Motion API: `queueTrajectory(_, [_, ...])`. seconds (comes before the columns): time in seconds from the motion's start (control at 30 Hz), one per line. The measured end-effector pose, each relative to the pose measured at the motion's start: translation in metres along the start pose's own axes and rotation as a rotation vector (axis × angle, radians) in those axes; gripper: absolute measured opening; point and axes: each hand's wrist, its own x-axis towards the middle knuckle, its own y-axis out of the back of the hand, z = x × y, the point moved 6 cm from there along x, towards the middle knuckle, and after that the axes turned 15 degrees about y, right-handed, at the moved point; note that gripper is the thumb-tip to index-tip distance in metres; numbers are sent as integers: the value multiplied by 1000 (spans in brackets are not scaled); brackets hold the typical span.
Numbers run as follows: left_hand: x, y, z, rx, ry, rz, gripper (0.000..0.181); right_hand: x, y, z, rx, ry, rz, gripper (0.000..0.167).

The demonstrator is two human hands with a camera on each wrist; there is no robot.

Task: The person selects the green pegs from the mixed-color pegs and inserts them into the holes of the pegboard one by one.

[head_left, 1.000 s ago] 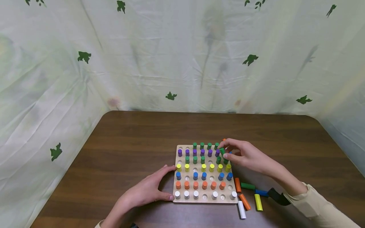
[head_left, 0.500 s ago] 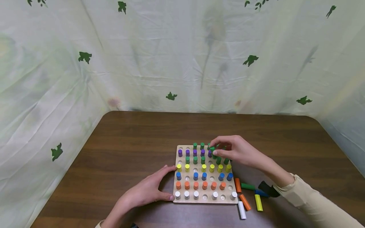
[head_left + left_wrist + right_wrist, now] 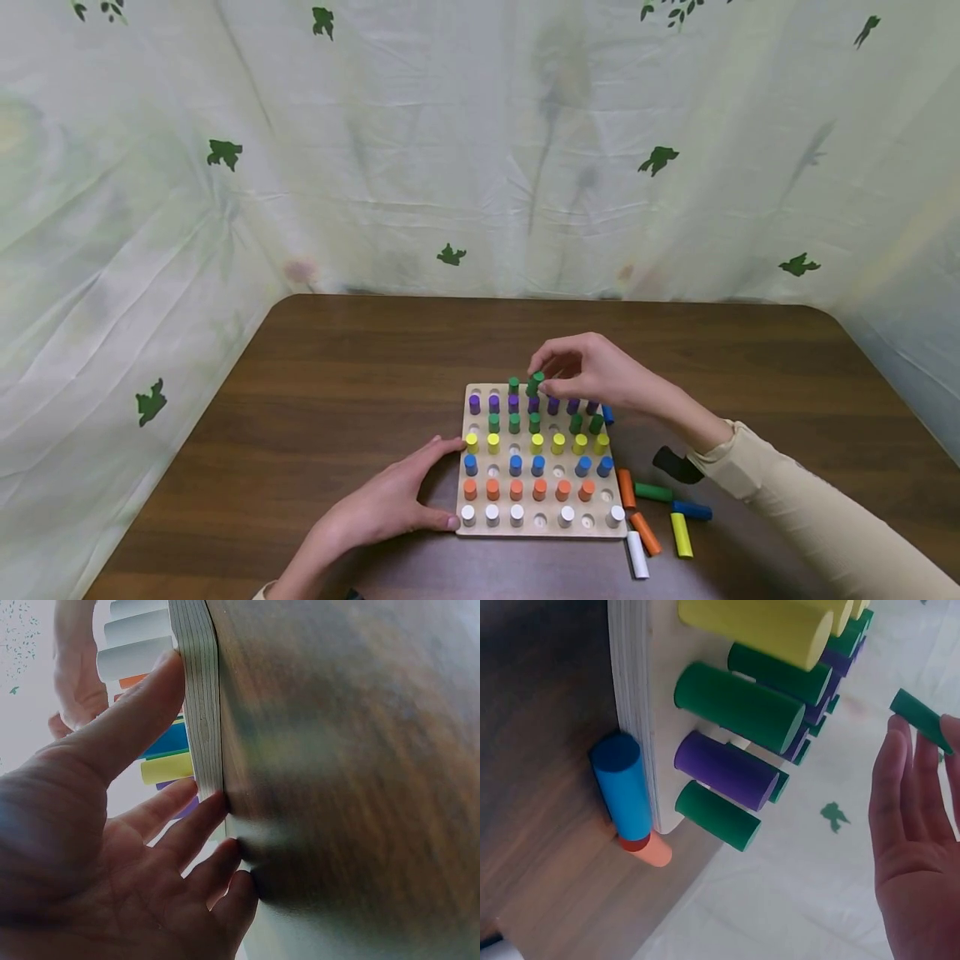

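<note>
A light wooden pegboard (image 3: 487,534) stands on the table with rows of upright coloured pegs and some bare holes. My left hand (image 3: 397,492) rests along its left side, thumb near the front corner; in the left wrist view the thumb (image 3: 154,690) and fingertips touch the board's edge (image 3: 201,712). Over the back row, my right hand (image 3: 592,367) pinches a green peg (image 3: 537,377) between thumb and fingers. The right wrist view shows this green peg (image 3: 921,718) tilted at the fingertips. The fingers partly hide the back row's right end in the head view.
Loose pegs lie right of the board: orange (image 3: 645,533), green (image 3: 653,492), blue (image 3: 692,509), yellow (image 3: 682,535) and white (image 3: 637,555). Another blue peg (image 3: 622,787) lies by the board's back right side, with an orange one (image 3: 654,850) behind it. A pale patterned curtain (image 3: 480,150) hangs behind the table.
My right hand has moved left along the back of the board with the green peg. The blue peg by the right edge has come more into view. My left hand stays put.
</note>
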Motion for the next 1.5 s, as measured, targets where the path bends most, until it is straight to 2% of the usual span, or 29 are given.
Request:
queueTrajectory(0.2, [0, 0, 0, 2, -10, -4, 83, 12, -1, 6, 35, 12, -19, 17])
queueTrajectory(0.53, [-1, 0, -1, -5, -16, -4, 83, 33, -9, 20, 17, 19, -64, 18])
queueTrajectory(0.83, [0, 0, -2, -2, -12, -1, 83, 51, -19, 27, 2, 16, -161, 16])
queueTrajectory(1.03, [0, 0, -1, -6, -16, -8, 83, 58, -26, 28, -18, 6, -224, 15])
queueTrajectory(1.5, [0, 0, -1, -4, -7, -14, 84, 65, -38, 35, -42, -73, -307, 14])
